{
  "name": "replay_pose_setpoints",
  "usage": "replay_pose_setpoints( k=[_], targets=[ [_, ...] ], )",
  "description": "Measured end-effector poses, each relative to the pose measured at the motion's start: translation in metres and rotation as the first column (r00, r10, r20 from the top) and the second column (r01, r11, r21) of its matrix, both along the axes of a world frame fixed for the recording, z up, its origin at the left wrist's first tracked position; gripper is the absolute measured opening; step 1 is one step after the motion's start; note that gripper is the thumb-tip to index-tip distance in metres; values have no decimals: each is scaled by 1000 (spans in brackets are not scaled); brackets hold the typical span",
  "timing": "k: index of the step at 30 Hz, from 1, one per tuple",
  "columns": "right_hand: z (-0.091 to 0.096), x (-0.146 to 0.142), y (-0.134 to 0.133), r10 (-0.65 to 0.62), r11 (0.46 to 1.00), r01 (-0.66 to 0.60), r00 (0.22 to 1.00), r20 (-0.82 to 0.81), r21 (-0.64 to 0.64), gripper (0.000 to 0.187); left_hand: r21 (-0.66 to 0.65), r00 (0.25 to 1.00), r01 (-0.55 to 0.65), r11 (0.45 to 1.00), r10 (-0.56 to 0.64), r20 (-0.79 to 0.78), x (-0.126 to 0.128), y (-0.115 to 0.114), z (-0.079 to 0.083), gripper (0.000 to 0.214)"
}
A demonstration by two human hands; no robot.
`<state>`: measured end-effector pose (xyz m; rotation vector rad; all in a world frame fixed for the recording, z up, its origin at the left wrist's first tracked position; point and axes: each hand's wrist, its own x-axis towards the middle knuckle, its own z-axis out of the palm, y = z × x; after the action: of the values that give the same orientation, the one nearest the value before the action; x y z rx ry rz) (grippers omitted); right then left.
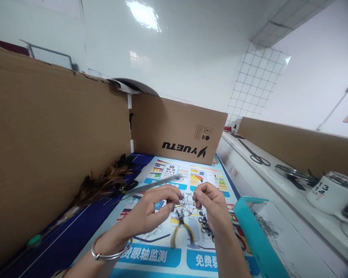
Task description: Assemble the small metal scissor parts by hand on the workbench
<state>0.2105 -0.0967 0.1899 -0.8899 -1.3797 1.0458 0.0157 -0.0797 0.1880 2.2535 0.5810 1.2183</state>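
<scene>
A loose tangle of thin metal wire lies between my two hands, just above the printed mat. At its left side is my left hand, fingers curled and closed on wire strands at the tips. My right hand pinches wire with thumb and forefinger at the right side. The strands inside the fingers are too fine to follow. Directly below the tangle lies a pair of pliers with yellow handles, its jaws toward the wire. Small black clips or loops sit beside my right wrist.
A bundle of long thin rods lies behind my left hand, near a brown feather duster. On the right stands a teal-edged box holding wire pieces. Cardboard panels wall the back and left. A ledge carries scissors and a white mug.
</scene>
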Motion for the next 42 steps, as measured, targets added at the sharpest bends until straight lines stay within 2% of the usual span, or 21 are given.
replay_pose_setpoints(
  k=[6, 13, 23, 30, 33, 36, 42],
  targets=[
    [4, -1, -2, -2, 1000, 1, 1000, 30, 17, 15, -87, 997, -77, 993, 76, -15, 3, 0, -2, 10],
    [4, 2, -2, -14, 999, 10, 997, 81, 45, 14, -132, 988, -153, 979, 149, -42, 2, -1, -3, 19],
    [4, 0, -2, -57, 997, 50, 990, 129, 52, 14, -82, 994, -110, 991, 110, 2, 2, 3, -4, 17],
    [-5, -4, 3, -166, 980, 147, 975, 145, 131, 6, -45, 997, -72, 996, 73, 7, -1, 4, -6, 20],
    [-6, -5, 6, -219, 971, 191, 951, 217, 143, 6, -22, 997, -72, 997, 72, -16, -4, 8, -8, 20],
    [-7, -4, 10, -217, 974, 184, 927, 306, 133, 8, 4, 996, -74, 997, 74, -40, -7, 12, -10, 20],
    [-12, -9, 16, -183, 982, 154, 911, 370, 105, 11, 57, 997, -2, 998, 7, -76, -10, 24, -18, 21]
  ],
)
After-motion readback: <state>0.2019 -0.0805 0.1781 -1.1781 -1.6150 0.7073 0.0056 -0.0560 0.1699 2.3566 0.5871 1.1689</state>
